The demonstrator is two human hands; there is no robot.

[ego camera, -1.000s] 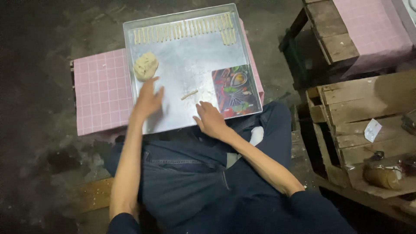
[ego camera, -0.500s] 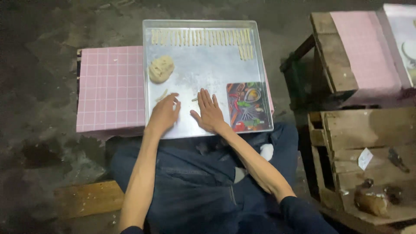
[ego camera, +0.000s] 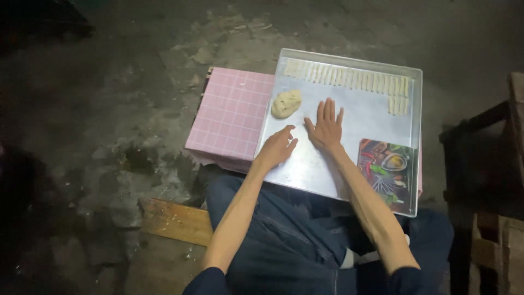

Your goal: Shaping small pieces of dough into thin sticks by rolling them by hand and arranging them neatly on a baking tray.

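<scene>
Right hand (ego camera: 326, 130) lies flat and open, left hand (ego camera: 278, 148) loosely curled and empty; sweeping toward 12 o'clock could crush the dough strips (ego camera: 349, 80) lining the tray (ego camera: 305, 169).

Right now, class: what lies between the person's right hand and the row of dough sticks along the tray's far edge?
Only bare metal tray, in the head view, between right hand and dough sticks.

One head-worn camera looks steeply down from above at the metal tray (ego camera: 349, 164), lap and floor.
</scene>
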